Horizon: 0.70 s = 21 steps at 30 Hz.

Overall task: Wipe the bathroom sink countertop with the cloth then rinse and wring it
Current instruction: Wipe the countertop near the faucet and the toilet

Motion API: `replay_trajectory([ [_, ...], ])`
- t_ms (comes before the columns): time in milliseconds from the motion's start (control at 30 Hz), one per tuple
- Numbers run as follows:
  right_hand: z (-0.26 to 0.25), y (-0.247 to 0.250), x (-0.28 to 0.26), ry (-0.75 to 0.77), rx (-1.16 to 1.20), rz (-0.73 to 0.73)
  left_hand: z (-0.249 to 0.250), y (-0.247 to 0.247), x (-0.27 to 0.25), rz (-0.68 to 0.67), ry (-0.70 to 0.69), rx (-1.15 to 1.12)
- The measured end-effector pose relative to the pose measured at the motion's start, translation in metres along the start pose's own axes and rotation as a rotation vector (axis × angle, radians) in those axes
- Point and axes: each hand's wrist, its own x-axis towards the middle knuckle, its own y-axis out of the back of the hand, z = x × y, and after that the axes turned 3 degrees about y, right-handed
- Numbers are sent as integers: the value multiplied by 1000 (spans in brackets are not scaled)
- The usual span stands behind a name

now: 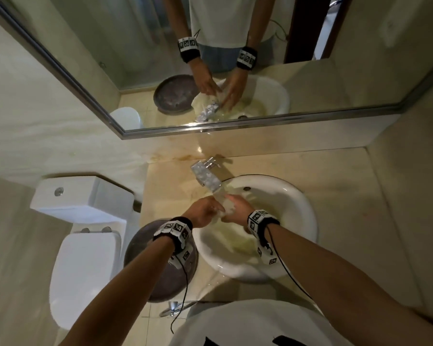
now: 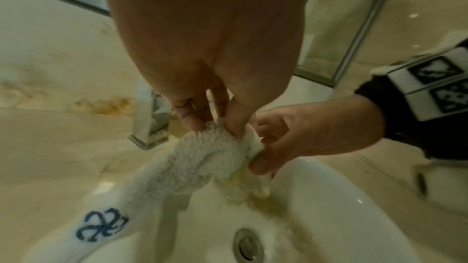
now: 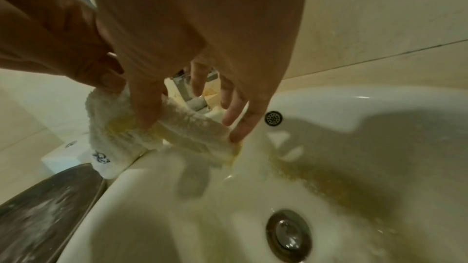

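Note:
A wet white terry cloth (image 2: 192,163) with a blue emblem (image 2: 101,225) hangs twisted over the white sink basin (image 1: 303,221), just below the chrome faucet (image 1: 206,177). My left hand (image 2: 217,127) pinches its upper end with the fingertips. My right hand (image 3: 190,131) grips the cloth beside it, with the thumb (image 3: 147,107) on one side and the fingers (image 3: 240,125) on the other. In the head view both hands (image 1: 220,211) meet at the basin's back left. Yellowish water (image 3: 341,183) runs from the cloth toward the drain (image 3: 288,235).
The beige stone countertop (image 1: 348,196) surrounds the basin, with a brown stain (image 1: 175,156) near the faucet base. A dark round lid (image 1: 160,270) sits left of the sink, and a white toilet (image 1: 85,233) stands further left. A mirror (image 1: 235,33) covers the back wall.

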Motion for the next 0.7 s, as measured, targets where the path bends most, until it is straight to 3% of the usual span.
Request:
replay_trajectory([
  [133,31,14,-38,0,207,45,42,-30,7,48,-51,-121],
  [267,66,39,-73,-15,295,235,79,-55,23,94,4,-235],
  [467,112,85,-110,-34,338,326,127,-93,48,-61,66,-178],
  [700,156,137,-146,-230,446,731,194,-123,82,-157,-22,-60],
])
